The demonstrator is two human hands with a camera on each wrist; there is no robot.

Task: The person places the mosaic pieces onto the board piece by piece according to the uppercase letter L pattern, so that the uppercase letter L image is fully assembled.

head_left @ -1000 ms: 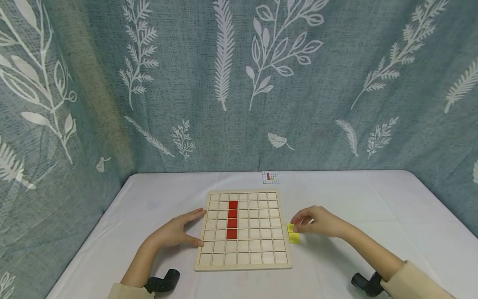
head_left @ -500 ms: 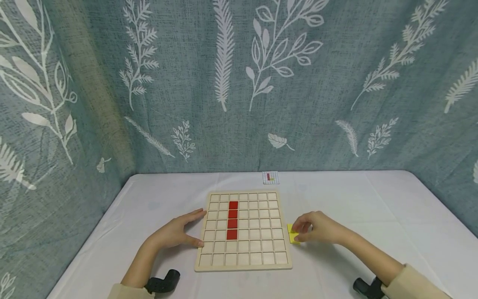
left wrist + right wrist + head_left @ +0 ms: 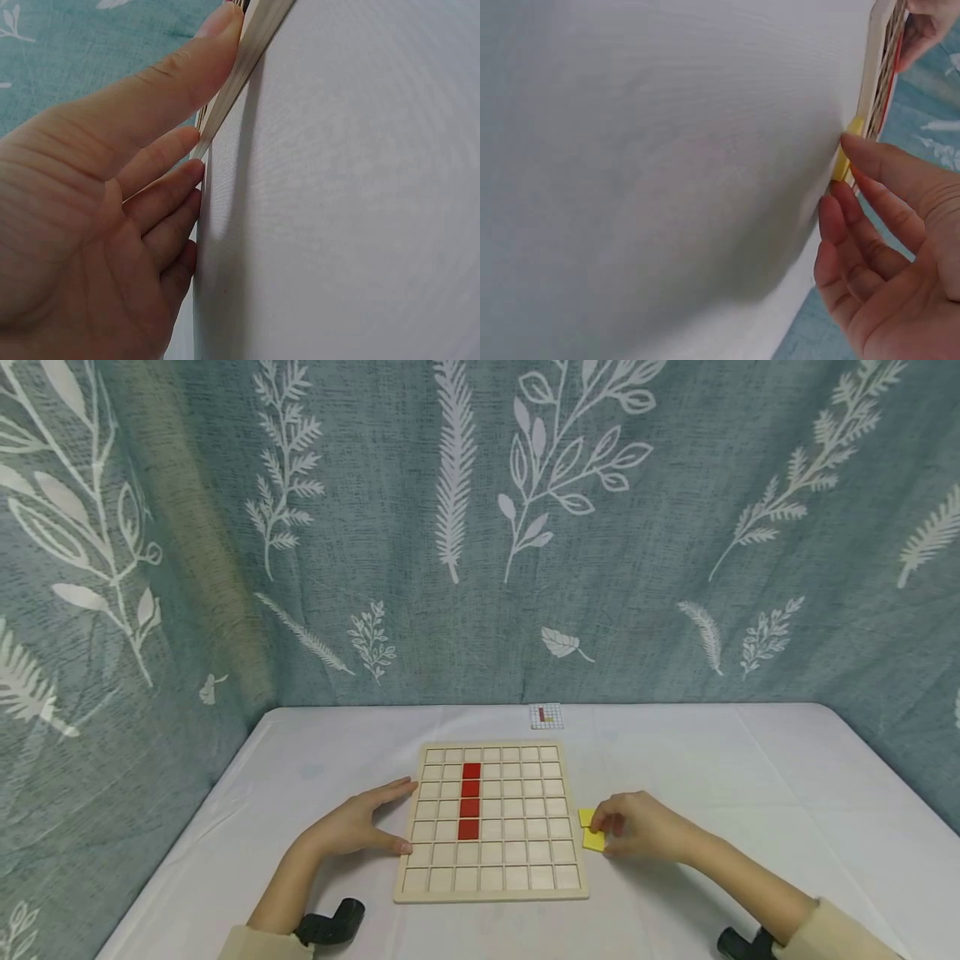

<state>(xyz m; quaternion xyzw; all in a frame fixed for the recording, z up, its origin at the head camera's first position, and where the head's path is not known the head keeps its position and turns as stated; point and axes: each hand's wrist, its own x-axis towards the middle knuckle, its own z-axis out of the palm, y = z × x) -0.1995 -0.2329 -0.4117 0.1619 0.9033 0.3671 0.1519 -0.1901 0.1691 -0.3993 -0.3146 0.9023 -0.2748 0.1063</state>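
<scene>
A wooden grid board (image 3: 522, 853) lies on the white table, with a column of several red tiles (image 3: 469, 807) in its left half. My left hand (image 3: 352, 827) touches the board's left edge with thumb and fingertips spread; the left wrist view shows this hand (image 3: 112, 195) against the board's side (image 3: 229, 94). Right of the board, my right hand (image 3: 647, 828) pinches the nearer yellow tile (image 3: 593, 841) between thumb and fingers, beside a farther yellow tile (image 3: 586, 817). In the right wrist view, yellow (image 3: 842, 163) shows at the thumb tip of this hand (image 3: 900, 247).
A small card (image 3: 546, 716) with a printed grid, red and yellow marks lies behind the board near the table's back edge. A patterned teal curtain (image 3: 480, 635) hangs behind the table. White tablecloth (image 3: 720, 768) extends to the right.
My right hand has moved slightly toward the near side, onto the nearer yellow tile, which has shifted and turned a little against the other. My left hand stays at the board.
</scene>
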